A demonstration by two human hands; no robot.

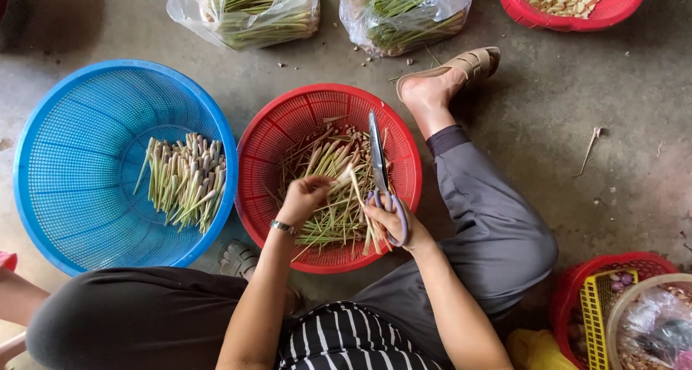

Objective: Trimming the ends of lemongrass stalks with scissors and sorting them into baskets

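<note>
Pale lemongrass stalk (344,177) in left grip (304,197), scissors (380,170) right

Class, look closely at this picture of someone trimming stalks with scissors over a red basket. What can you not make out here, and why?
- Head view: what the left hand grips; its fingers cover the stalk.
- Scissors handles: partly hidden by the right hand.
- Top red basket: cut off by the edge.
- Two plastic bags: tops cut off.
- Bottom-right bowl: contents blurred under plastic.
</note>
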